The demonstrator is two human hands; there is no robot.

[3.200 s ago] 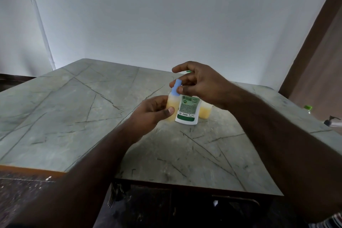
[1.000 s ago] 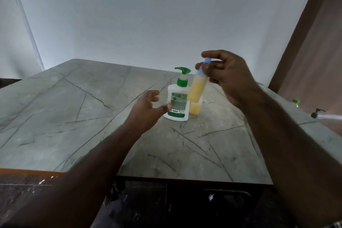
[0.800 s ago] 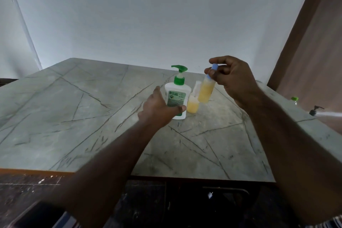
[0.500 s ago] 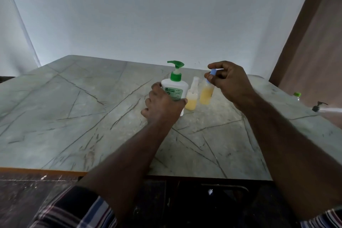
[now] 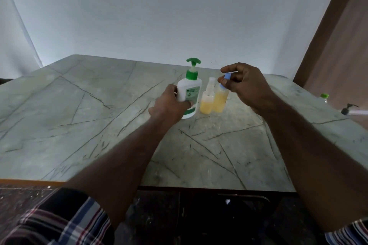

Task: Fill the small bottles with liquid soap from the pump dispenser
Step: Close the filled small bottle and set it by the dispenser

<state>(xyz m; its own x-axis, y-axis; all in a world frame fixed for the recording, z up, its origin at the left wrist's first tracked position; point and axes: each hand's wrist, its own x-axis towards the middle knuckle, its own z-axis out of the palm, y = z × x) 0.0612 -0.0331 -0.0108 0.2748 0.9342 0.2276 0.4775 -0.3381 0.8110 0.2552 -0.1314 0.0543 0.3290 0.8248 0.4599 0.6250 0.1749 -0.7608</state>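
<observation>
A white pump dispenser with a green pump head stands on the grey stone table. My left hand is wrapped around its lower body. Right of it stand two small bottles of yellow soap. The nearer one has a clear cap. The other has a blue cap, and my right hand pinches that cap from above while the bottle rests upright on the table.
Beyond the table's right edge are a green-capped bottle and a dark pump head. A white wall stands behind the table and a brown door frame to the right. The table's front edge is close to me.
My right hand has lowered the blue-capped bottle from the air and stood it beside the clear-capped one. My left hand let go of that bottle earlier and has taken hold of the dispenser.
</observation>
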